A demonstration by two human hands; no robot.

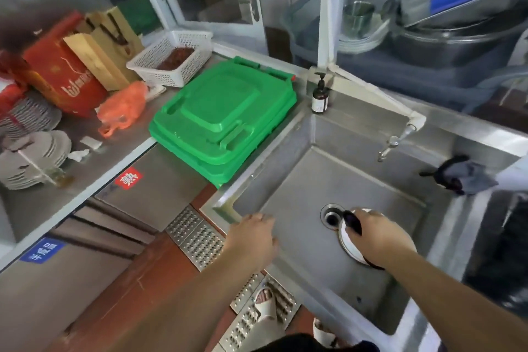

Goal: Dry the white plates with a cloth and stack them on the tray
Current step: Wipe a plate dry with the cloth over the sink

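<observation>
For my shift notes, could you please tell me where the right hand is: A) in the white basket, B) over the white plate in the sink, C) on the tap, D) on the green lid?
B: the right hand is on the white plate in the sink, near the drain.

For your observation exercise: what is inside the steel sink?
Inside the sink: a drain hole, a white plate and a dark item under the right hand. The hand covers most of the plate.

White plate [350,246] mostly hidden under right hand [380,233]; grip unclear.
</observation>
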